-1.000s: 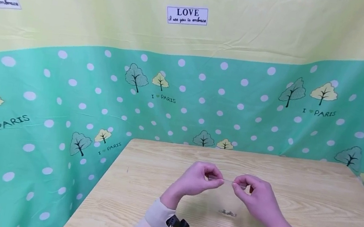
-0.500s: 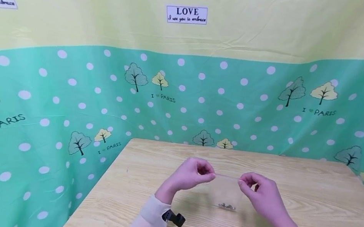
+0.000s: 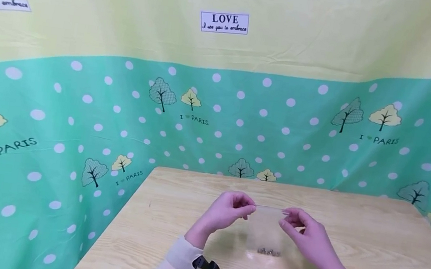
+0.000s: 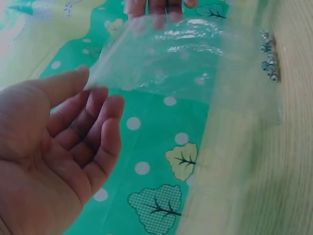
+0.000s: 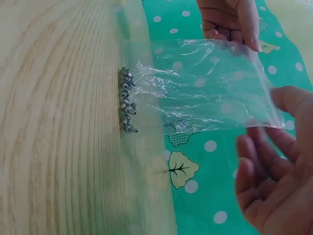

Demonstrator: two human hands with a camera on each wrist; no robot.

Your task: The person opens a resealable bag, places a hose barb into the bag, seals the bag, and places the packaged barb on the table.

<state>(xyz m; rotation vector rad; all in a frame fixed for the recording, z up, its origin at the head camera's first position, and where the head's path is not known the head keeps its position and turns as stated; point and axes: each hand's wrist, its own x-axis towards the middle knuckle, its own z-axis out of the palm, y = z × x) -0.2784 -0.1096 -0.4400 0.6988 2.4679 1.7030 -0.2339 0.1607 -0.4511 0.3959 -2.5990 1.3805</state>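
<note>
A clear plastic bag [image 3: 265, 231] hangs upright between both hands, with several small metal pieces like short screws [image 3: 268, 252] lying along its bottom. With thumb and fingertips, my left hand [image 3: 227, 209] pinches the left end of its top edge; the left wrist view shows that left hand [image 4: 68, 132] with its other fingers curled loosely. My right hand [image 3: 305, 230] has the bag's right top corner between thumb and fingers. In the right wrist view, the right hand's [image 5: 279, 161] thumb lies on the bag [image 5: 205, 83] and its fingers are behind the corner.
A light wood-grain table [image 3: 168, 238] extends beneath the hands. Behind it hangs a green and yellow printed curtain [image 3: 181, 143]. A black strap with a small device [image 3: 206, 266] sits on the left wrist.
The hands have moved apart, from close together to the bag's two top corners, and the bag is spread between them. Most recently, the right fingers have shifted and loosened at their corner.
</note>
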